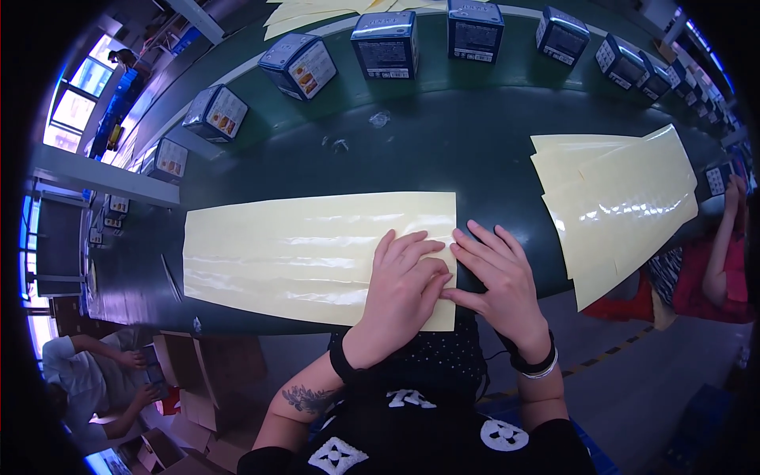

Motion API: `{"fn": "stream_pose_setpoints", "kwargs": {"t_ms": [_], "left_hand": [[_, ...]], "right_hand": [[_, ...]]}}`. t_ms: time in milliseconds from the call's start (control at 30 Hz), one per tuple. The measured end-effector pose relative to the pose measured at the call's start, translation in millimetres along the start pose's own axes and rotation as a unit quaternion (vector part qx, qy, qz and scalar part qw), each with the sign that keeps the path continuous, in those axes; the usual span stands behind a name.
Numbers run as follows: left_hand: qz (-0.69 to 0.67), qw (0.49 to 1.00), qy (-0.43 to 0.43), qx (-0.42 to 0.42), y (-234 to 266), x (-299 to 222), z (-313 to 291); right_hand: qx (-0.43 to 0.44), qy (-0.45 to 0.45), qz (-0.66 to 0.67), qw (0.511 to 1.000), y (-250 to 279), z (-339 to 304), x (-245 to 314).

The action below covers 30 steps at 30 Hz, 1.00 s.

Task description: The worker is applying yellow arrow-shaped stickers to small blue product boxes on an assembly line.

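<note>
Both hands are down on the near right end of the pale yellow sheet (317, 257), which lies flat on the dark green tabletop (443, 150) with its long axis running left to right. The left hand (404, 289) rests palm-down on the sheet itself, fingers spread and flat, clamping nothing. The right hand (499, 277) sits just beside it at the sheet's right edge, mostly on bare tabletop, with its fingertips meeting that edge near the left hand's fingers. Whether the right hand's grip has pinched the edge or only touches it, I cannot tell from here.

So the key relation: nearly the whole sheet stretches away to the left of both hands, and the edge being worked is on the right, between the two hands. The right hand is the nearer one to that edge; the left hand pins the sheet.

Well apart to the right lies a fanned stack of yellow sheets (625, 198), overhanging the near edge of the tabletop. Along the far side runs a row of dark blue boxes (384, 43), curving with the lens. Another person's arm (724, 245) shows at the far right, and a seated person (95, 380) at the near left beside cardboard cartons (198, 388).
</note>
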<state>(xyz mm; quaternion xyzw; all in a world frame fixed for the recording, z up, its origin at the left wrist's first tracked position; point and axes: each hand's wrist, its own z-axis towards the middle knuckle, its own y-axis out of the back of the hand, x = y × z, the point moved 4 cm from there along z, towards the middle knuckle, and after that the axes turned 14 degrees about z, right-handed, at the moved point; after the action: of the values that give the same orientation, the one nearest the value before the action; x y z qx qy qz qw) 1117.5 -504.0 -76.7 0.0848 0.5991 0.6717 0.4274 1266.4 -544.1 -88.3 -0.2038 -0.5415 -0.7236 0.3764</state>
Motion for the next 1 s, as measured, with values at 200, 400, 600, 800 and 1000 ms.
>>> {"fn": "stream_pose_setpoints", "kwargs": {"t_ms": [200, 400, 600, 800, 1000], "left_hand": [[-0.068, 0.994, 0.007, 0.086, 86, 21, 10], [0.097, 0.991, 0.024, 0.085, 120, 144, 95], [0.254, 0.966, -0.057, -0.011, 134, 262, 147], [-0.127, 0.967, 0.203, -0.087, 123, 312, 186], [-0.1, 0.967, 0.225, -0.068, 121, 306, 181]], "right_hand": [[0.0, -0.015, 0.012, 1.0, -2, -9, -5], [-0.011, -0.02, -0.004, 1.0, -4, -10, -14], [-0.016, -0.012, -0.002, 1.0, -6, -7, -14], [-0.011, -0.015, -0.003, 1.0, -6, -9, -20], [-0.011, -0.018, 0.001, 1.0, -10, -6, -19]]}}
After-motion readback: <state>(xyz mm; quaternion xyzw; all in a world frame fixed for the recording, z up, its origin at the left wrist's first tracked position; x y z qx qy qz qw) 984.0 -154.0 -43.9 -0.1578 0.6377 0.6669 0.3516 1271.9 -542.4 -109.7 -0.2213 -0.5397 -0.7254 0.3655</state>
